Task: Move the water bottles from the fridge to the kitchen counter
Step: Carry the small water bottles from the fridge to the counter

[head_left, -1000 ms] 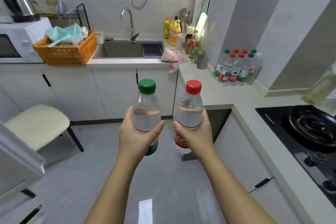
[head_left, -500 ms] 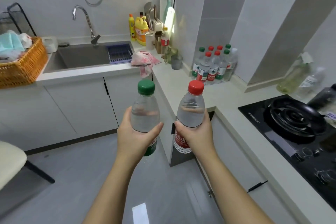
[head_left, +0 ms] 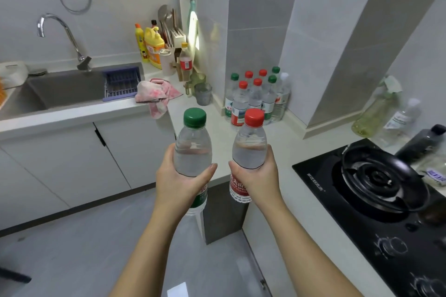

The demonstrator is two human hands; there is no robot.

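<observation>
My left hand (head_left: 179, 182) grips a clear water bottle with a green cap (head_left: 193, 149) around its middle, held upright. Beside it, my right hand (head_left: 259, 177) grips a water bottle with a red cap (head_left: 249, 149), also upright. Both are held in the air at the near edge of the pale kitchen counter (head_left: 287, 135). Several more water bottles with red and green caps (head_left: 255, 96) stand grouped in the counter's corner against the grey wall, beyond the two I hold.
A black gas hob (head_left: 376, 188) fills the counter on the right, with oil bottles (head_left: 376, 111) behind it. A sink (head_left: 67, 89) with a tap lies to the left, a pink cloth (head_left: 156, 94) hangs over its edge, and detergent bottles (head_left: 152, 46) and a small cup (head_left: 203, 94) stand near the corner.
The view has swung right and closer to the corner counter; the basket and chair have left the frame. Both hands still hold their bottles, which are now over the counter's edge.
</observation>
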